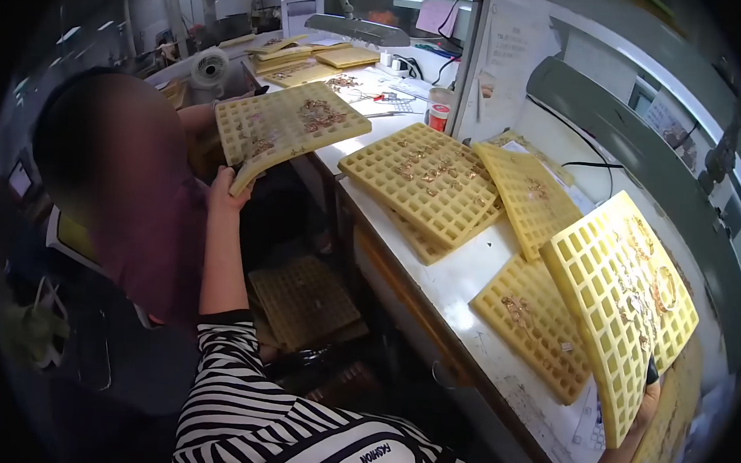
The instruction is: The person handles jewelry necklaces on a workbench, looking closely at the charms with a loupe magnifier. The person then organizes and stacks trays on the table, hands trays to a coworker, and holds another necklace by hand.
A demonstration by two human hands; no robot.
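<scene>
My left hand [227, 194] grips the near corner of a yellow grid tray [343, 123], raised and tilted, with small rose-gold jewellery pieces [320, 116] on it. A co-worker's forearm [199, 118] reaches behind the same tray; that hand is hidden. On the right, my right hand [648, 405] is closed on the lower edge of another yellow grid tray [578, 267], held steeply tilted. Gold-coloured pieces [635, 304] lie in its middle, with a larger looped piece [663, 289] among them. The fingers behind this tray are mostly hidden.
Several more yellow trays with jewellery, such as a stacked one [382, 169] and a lower one [488, 301], lie on the white bench [443, 290]. A co-worker [138, 194] is close on my left. Dark trays [304, 299] sit below bench level. A lamp [356, 31] hangs behind.
</scene>
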